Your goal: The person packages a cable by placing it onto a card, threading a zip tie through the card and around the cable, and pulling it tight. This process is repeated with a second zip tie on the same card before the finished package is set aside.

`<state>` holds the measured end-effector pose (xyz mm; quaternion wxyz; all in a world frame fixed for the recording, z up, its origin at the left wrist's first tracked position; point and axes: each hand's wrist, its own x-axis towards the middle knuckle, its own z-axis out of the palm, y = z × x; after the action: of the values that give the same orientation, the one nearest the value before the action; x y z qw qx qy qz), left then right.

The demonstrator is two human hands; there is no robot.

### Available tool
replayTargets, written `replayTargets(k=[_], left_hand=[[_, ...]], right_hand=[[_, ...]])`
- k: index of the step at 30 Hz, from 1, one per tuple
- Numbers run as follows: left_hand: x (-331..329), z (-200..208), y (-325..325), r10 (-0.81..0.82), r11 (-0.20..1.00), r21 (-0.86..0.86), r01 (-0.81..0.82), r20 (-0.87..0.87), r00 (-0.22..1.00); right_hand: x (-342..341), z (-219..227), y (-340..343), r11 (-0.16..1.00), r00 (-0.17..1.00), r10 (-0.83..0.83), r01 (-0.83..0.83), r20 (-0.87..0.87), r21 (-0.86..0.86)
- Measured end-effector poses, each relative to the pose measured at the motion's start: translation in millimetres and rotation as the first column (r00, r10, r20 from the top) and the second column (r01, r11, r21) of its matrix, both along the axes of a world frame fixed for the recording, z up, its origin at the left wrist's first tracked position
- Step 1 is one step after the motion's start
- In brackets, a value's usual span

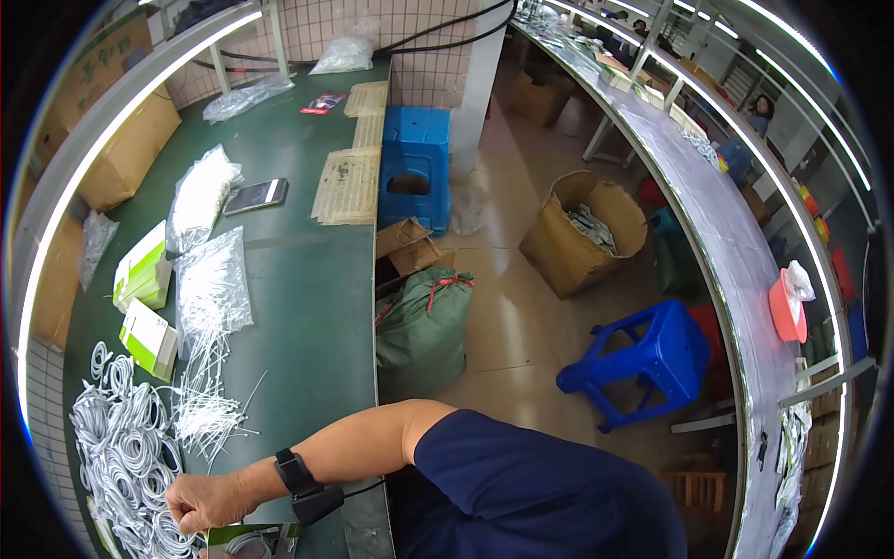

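Note:
My right hand (207,503), a dark band and box on its wrist, reaches in over the table. Its fingers are curled closed at the edge of a heap of coiled grey-white cables (130,438); what they hold, if anything, is hidden. Just below is a green box or pouch (284,538) with a coiled cable (250,546) in it, cut off by the lower edge. A sliver of skin beside it may be my left hand, its fingers not readable. White cable ties (209,419) spill from a clear bag (214,279) farther up the table.
Green-white card packs (144,270) and a phone (256,197) lie on the green table (307,307). To the right stand a blue stool (652,359), a cardboard box (577,242) and a green sack (424,326). A second long table (708,224) curves along the right.

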<state>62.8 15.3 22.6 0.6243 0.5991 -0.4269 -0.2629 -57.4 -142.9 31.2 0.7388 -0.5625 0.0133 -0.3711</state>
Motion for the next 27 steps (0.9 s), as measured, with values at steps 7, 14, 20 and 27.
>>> replayTargets(k=[7, 14, 20, 27], left_hand=[[-11, -4, -4, 0.032, 0.987, -0.157, -0.022, 0.065, 0.997], [-7, 2, -1, 0.155, 0.97, -0.195, -0.145, 0.037, 0.987], [0, 19, -2, 0.211, 0.976, -0.039, -0.212, -0.028, 0.977], [-20, 29, -12, 0.253, 0.967, 0.032, -0.254, 0.028, 0.967]], right_hand=[[11, -4, 2, 0.999, 0.997, 0.038, -0.038, 0.067, -0.001], [-2, 6, 2, 0.969, 0.985, 0.057, -0.095, 0.166, 0.23], [17, -21, 9, 0.85, 0.95, -0.262, 0.31, 0.168, -0.427], [16, -28, 7, 0.897, 0.967, -0.255, 0.233, -0.009, -0.377]])
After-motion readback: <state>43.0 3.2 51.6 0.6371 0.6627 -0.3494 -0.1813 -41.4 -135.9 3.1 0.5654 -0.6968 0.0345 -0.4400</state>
